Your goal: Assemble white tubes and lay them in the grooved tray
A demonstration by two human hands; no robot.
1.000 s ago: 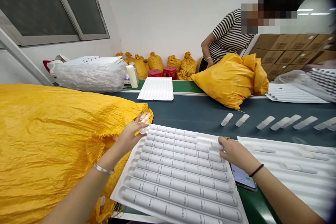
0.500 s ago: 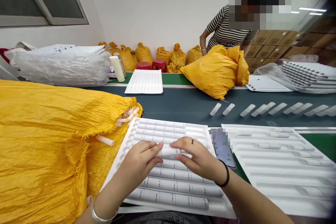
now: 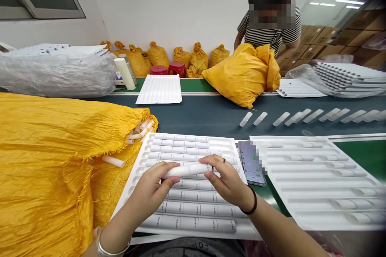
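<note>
Between both hands is a slim white tube point(image 3: 188, 170), lying level with a seam near its middle and small print at the right end. My left hand point(image 3: 152, 188) pinches its left end between thumb and fingers. At the other end, my right hand point(image 3: 226, 180) grips with thumb and fingertips. Below them, a white grooved tray point(image 3: 247, 229) holds rows of printed white tubes point(image 3: 193, 224). To the left, a large yellow woven sack point(image 3: 45, 160) spills plain tubes point(image 3: 113, 161) from its mouth.
A phone point(image 3: 252, 164) lies right of the tray. Beyond it, a second tray point(image 3: 289, 192) holds several clear-ended tubes. More tubes point(image 3: 246, 119) line the dark conveyor belt point(image 3: 193, 116). A co-worker point(image 3: 271, 34) stands behind a yellow sack point(image 3: 244, 74) across the belt.
My hands have drawn slightly apart along the tube, and more of its length shows. The camera view has shifted a little. The co-worker has turned and leaned toward the sack.
</note>
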